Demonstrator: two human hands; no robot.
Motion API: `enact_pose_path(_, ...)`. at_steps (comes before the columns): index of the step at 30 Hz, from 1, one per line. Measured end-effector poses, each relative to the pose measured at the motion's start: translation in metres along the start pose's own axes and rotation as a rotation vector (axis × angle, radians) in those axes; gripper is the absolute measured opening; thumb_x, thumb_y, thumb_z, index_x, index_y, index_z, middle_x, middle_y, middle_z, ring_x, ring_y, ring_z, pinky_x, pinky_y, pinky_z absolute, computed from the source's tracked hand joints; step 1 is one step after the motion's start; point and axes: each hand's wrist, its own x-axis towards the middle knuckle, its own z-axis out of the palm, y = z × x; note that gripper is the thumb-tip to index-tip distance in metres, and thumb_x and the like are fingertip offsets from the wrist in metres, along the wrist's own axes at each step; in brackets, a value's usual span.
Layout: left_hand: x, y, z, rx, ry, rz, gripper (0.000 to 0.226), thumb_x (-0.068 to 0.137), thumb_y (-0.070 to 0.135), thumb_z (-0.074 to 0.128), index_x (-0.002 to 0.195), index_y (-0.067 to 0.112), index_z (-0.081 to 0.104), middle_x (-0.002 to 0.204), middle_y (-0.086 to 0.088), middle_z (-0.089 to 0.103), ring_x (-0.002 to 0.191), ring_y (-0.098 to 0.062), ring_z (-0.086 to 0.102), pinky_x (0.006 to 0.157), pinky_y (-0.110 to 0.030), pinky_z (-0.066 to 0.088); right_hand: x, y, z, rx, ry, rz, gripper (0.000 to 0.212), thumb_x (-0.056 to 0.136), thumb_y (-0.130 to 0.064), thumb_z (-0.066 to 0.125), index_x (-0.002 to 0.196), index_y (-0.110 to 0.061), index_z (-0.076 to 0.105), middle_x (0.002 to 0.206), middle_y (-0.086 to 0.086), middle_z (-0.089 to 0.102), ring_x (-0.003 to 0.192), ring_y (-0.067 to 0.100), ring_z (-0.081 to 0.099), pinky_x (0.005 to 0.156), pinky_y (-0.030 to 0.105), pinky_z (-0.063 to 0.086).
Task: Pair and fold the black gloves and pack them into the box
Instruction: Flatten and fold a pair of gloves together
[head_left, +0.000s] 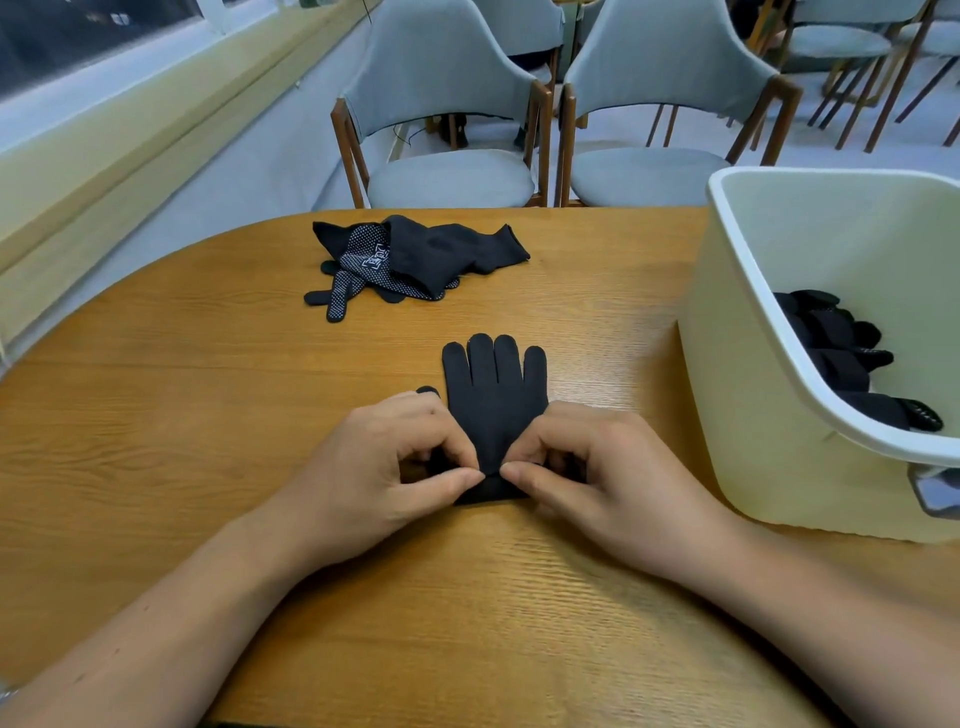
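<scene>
Left hand (382, 467) and right hand (587, 467) pinch the glove pair's (493, 395) cuff. Risk: layers slipping out of alignment during folding.

A white blocky printed mark (378, 256) is borne on the palm of a black knitted glove with white grip dots (354, 274), laid in a heap on the brown wooden table (208, 364). Its letters cannot be made out. No other writing can be read.

Bare all the way: left hand (382, 470) and right hand (592, 467) showed short nails, with uncovered forearms (171, 618) behind them. A small silvery object (6, 695) glinted at the left arm's edge, too cropped to identify.
</scene>
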Motion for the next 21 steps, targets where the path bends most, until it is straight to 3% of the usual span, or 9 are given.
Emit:
enact_pose_path(7, 0.0008, 0.0015, 0.0, 0.045, -0.007, 0.102, 0.014, 0.092, 0.016, 0.085, 0.096, 0.029, 0.08, 0.096, 0.014, 0.07, 0.092, -0.021, 0.067, 0.072, -0.036, 0.054, -0.0014, -0.0003, 0.0019, -0.057, 0.048, 0.047, 0.007, 0.096, -0.023, 0.08, 0.093, -0.027, 0.076, 0.088, -0.013, 0.059, 0.08, 0.01, 0.06, 0.069, 0.013, 0.041)
enact_pose_path(12, 0.0, 0.0012, -0.0031, 0.068, -0.093, 0.085, 0.02, 0.088, 0.041, 0.089, 0.103, 0.037, 0.076, 0.102, 0.016, 0.068, 0.098, -0.02, 0.066, 0.074, -0.033, 0.055, -0.0018, 0.0003, 0.003, -0.069, 0.048, 0.012, 0.007, 0.098, -0.022, 0.077, 0.1, -0.028, 0.075, 0.093, -0.012, 0.058, 0.077, 0.009, 0.06, 0.069, 0.024, 0.048)
enact_pose_path(17, 0.0005, -0.0013, -0.0009, 0.083, -0.064, 0.085, 0.022, 0.088, 0.028, 0.088, 0.102, 0.037, 0.073, 0.099, 0.016, 0.066, 0.094, -0.021, 0.064, 0.074, -0.036, 0.053, -0.0034, 0.0002, 0.0042, -0.131, 0.028, -0.125, 0.017, 0.104, -0.015, 0.067, 0.115, -0.026, 0.075, 0.105, -0.013, 0.055, 0.088, 0.007, 0.058, 0.075, 0.034, 0.052)
enact_pose_path(21, 0.0005, -0.002, -0.0011, 0.083, -0.013, 0.073, 0.022, 0.087, 0.023, 0.087, 0.103, 0.033, 0.075, 0.095, 0.015, 0.067, 0.089, -0.018, 0.064, 0.073, -0.033, 0.054, -0.0043, -0.0019, 0.0037, -0.107, -0.013, -0.144, 0.017, 0.102, -0.034, 0.073, 0.118, -0.028, 0.073, 0.109, -0.014, 0.056, 0.089, 0.001, 0.055, 0.075, 0.033, 0.053)
